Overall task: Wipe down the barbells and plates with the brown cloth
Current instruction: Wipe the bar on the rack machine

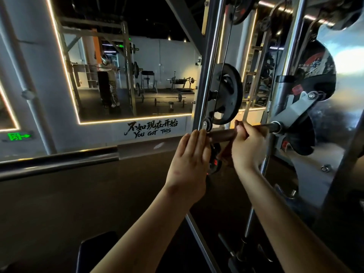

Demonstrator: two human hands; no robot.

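**Cloth wrapped on the bar, both hands at it**

From my feed, the brown cloth (221,135) is wound round the bar (272,127) of the rack, on the stretch between the two hands, with a loose end hanging under it. The right hand (249,146) curls its fingers round the cloth and the bar at the cloth's right end, thumb on top. The left hand (189,160) is flat, fingers straight and close together, its tips at the cloth's left end beside the upright rail (208,75). I cannot tell whether they press on it.

Just above the cloth a black plate (226,93) sits on a peg of the rail, with a small pulley wheel (206,124) at its lower left edge. More dark plates (315,69) hang on the frame to the right of the bar, and another plate (241,8) sits at the top edge of the view.

Behind the rail, a light-edged mirror (157,75) fills the wall, with the lettering "YOU GOT THIS" (151,128) under its lower edge. A green sign (18,136) glows at the far left. A dark pad (94,251) shows at the bottom edge.
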